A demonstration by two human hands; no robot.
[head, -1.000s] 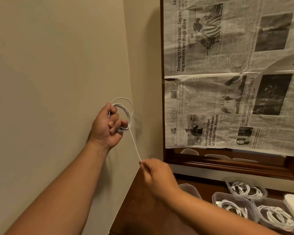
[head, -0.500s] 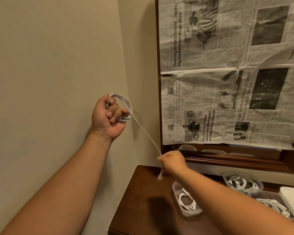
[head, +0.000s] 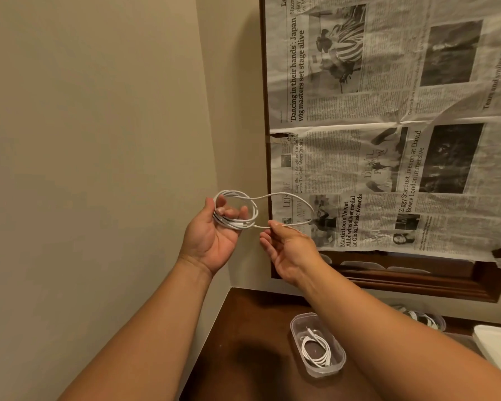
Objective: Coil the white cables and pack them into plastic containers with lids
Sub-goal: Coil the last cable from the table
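White cable (head: 232,224) coiled above the container (head: 315,371)
Loops are gripped by left hand (head: 211,238) to keep shape; tail is apparently pinched by right hand (head: 289,250) for guiding

Cable (head: 237,195) was white. Wall (head: 99,140) was plain beige. Newspaper (head: 388,157) was grey-white with dense black print and black-and-white photos, one showing stripes. Frame (head: 417,283) was dark brown wood. Tabletop (head: 243,328) was dark reddish brown. Container (head: 293,328) was clear plastic; packed cable (head: 315,358) was white. Lid (head: 495,342) was white.
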